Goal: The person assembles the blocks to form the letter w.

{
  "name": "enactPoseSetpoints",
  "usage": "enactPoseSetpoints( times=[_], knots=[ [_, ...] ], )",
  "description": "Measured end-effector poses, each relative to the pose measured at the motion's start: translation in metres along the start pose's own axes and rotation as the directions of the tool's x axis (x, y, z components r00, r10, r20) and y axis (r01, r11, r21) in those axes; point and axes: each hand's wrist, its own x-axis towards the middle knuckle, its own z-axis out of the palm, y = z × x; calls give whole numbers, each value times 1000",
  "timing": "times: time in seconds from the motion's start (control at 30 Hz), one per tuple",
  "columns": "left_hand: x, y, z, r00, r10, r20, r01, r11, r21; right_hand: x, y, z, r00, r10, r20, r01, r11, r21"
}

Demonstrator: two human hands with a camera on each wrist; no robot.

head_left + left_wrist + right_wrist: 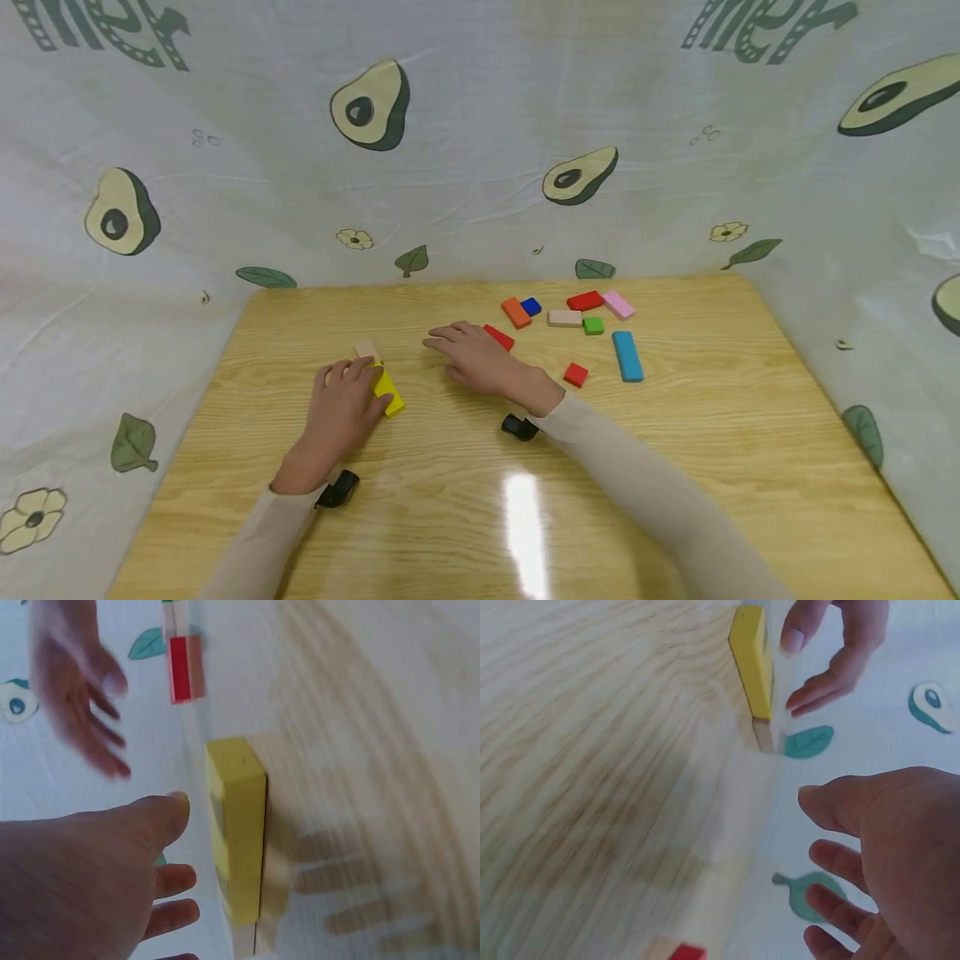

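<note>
Tabletop (pixel 465 517): we are working on a wooden surface walled in by avocado-print cloth.
Loose blocks: we are seeing most still scattered at the far right, among them a blue block (pixel 627 356) and an orange block (pixel 515 312).
Left hand (pixel 347 406): we are resting relaxed fingers beside the yellow block (pixel 387 393), not gripping it.
Right hand (pixel 480 358): we are hovering it flat and empty over the wood, a red block (pixel 498 337) just behind it.
Progress: we are judging it early; only the yellow block and a beige block (pixel 367 348) lie together end to end.
</note>
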Motion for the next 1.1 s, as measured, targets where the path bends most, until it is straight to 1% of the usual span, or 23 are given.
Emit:
enactPoseSetpoints(
  times=[0.07, 0.2, 0.43, 0.57, 0.77, 0.9, 1.1],
  knots=[
    [1, -4, 0, 1000, -7, -5, 7, 1000, -5, -10, 4, -1, 1000, 12, -9, -12, 1000, 6],
    [3, -12, 0, 1000, -23, 11, 23, 999, -36, -31, 15, -2, 998, 43, -36, -42, 999, 29],
    [1, -21, 1, 999, -38, 35, 41, 996, -82, -65, 30, -7, 988, 138, -68, -136, 990, 35],
    [0, -22, 2, 999, -41, 35, 44, 995, -89, -84, 38, -10, 976, 199, -86, -199, 980, 7],
    [0, -22, 4, 998, -37, 42, 40, 997, -67, -108, 53, -11, 950, 288, -123, -291, 957, -6],
    [1, -23, 6, 998, -30, 51, 32, 998, -58, -123, 62, -12, 937, 316, -151, -320, 947, -4],
    [0, -25, 10, 999, -21, 49, 23, 999, -49, -144, 71, -11, 920, 364, -146, -369, 929, -5]
  ],
)
